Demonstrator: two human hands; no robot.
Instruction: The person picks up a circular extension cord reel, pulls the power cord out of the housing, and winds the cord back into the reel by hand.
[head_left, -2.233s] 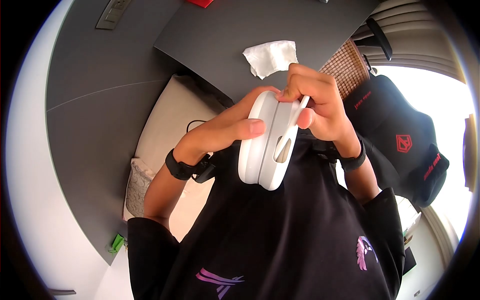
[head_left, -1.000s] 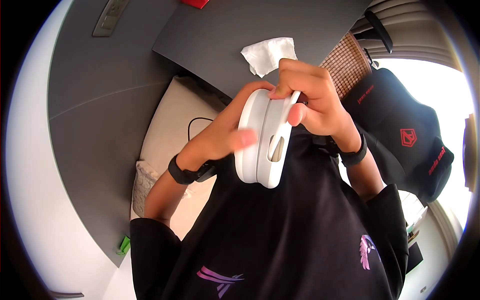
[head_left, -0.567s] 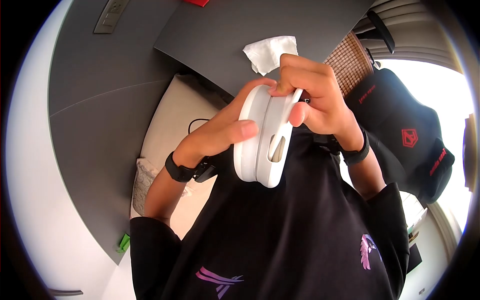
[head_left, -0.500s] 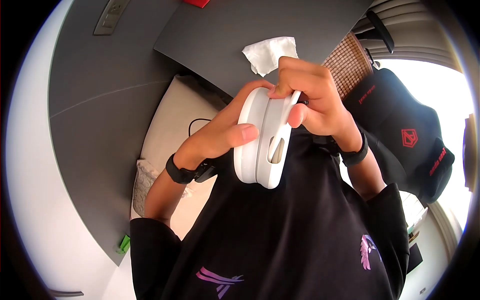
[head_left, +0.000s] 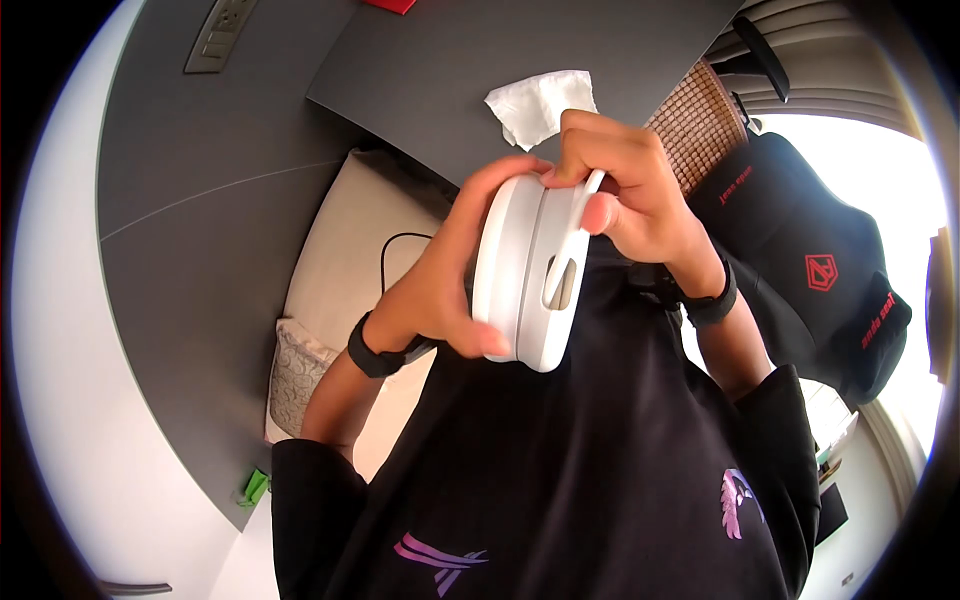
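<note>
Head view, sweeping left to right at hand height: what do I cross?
Grey wall → cushion → left hand → white headphones → right hand → black chair.

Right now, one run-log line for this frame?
left hand: grips headset | right hand: grips headset top | tissue on desk

Left hand slid down white headphone earcup: thumb, earlier across cup's middle, now at lower edge, fingers curled over top. Left wrist sits lower. Right hand grip unchanged apart from thumb shifted slightly higher on headband.
</note>
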